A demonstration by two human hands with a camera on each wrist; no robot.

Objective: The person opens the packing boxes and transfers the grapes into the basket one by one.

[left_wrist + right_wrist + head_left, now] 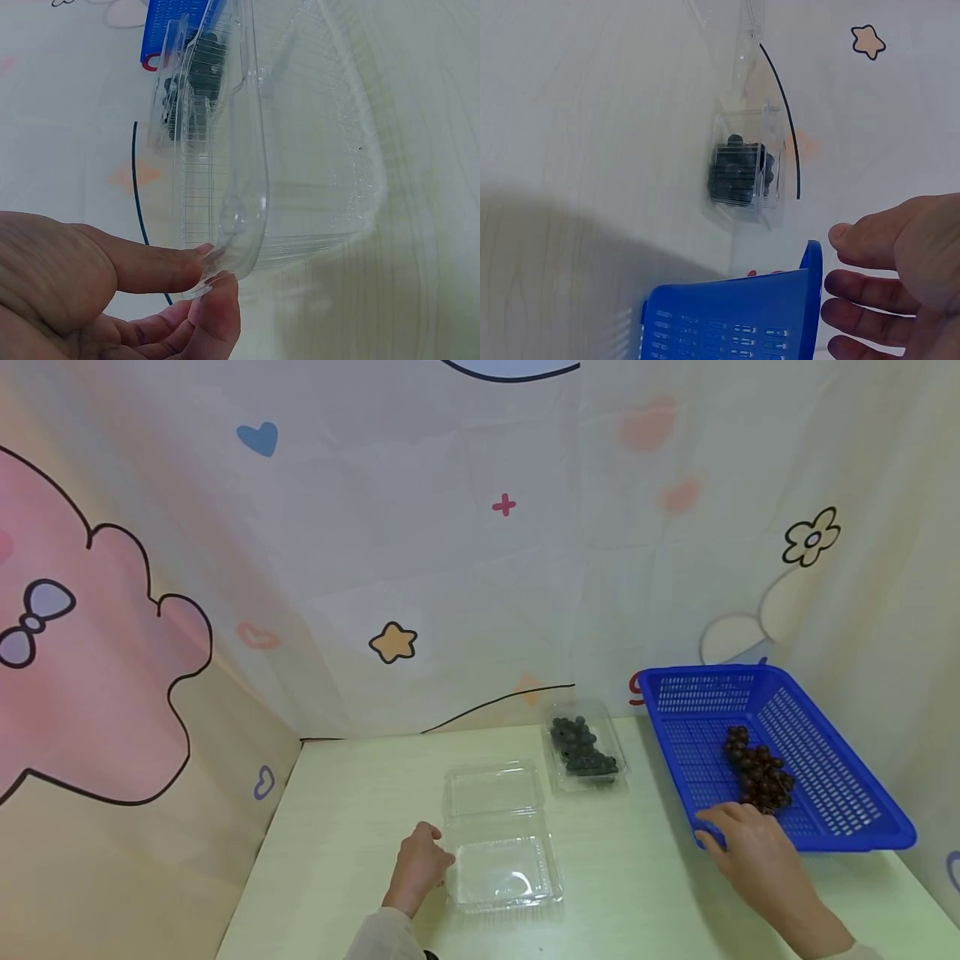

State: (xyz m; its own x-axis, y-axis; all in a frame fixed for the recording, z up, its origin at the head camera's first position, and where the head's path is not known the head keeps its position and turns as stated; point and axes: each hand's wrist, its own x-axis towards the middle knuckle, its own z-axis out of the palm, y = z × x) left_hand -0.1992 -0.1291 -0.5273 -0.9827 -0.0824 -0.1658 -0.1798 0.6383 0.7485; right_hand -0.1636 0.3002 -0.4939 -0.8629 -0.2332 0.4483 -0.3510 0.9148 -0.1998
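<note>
My left hand (422, 866) pinches the edge of an open clear plastic clamshell box (501, 872) between thumb and fingers. In the left wrist view the thumb lies on one side of the see-through rim (255, 172), with fingertips on the other. Over the near left corner of a blue plastic basket (847, 752) is my right hand (750, 852). The right wrist view has its thumb and fingers apart, tips right at the basket's rim (810, 300). Inside the basket lies a bunch of dark reddish grapes (757, 772), partly behind the right hand.
At the back of the table (337, 827), near the wall sheet, stands a clear plastic box (558, 781) with dark grapes (576, 743) inside. It sits between the clamshell box and the basket. A printed cloth (450, 568) hangs behind the table.
</note>
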